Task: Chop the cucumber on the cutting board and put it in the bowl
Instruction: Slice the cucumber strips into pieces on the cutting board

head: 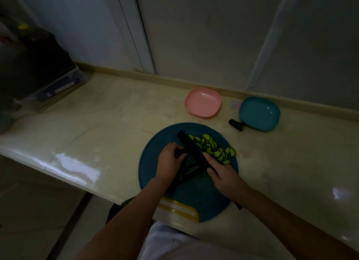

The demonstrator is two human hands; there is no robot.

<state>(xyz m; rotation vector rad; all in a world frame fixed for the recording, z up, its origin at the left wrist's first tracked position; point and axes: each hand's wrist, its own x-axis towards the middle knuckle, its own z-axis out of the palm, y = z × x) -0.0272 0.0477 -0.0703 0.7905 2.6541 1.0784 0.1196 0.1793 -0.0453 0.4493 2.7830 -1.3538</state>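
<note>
A round blue cutting board (206,197) lies at the counter's front edge. Several green cucumber slices (213,148) are piled on its far right part. My left hand (170,160) grips the dark uncut cucumber piece (187,174), which lies along the board toward me. My right hand (221,174) holds a black knife (191,145) by its handle, the blade pointing away and to the left, set against the cucumber beside my left fingers. A pink bowl (203,102) and a teal bowl (259,113) stand behind the board, both with nothing in them.
A dark cucumber end piece (236,124) lies on the counter just left of the teal bowl. A dark box and clutter (38,71) stand at the far left. A wall and a low ledge (155,79) run behind the counter.
</note>
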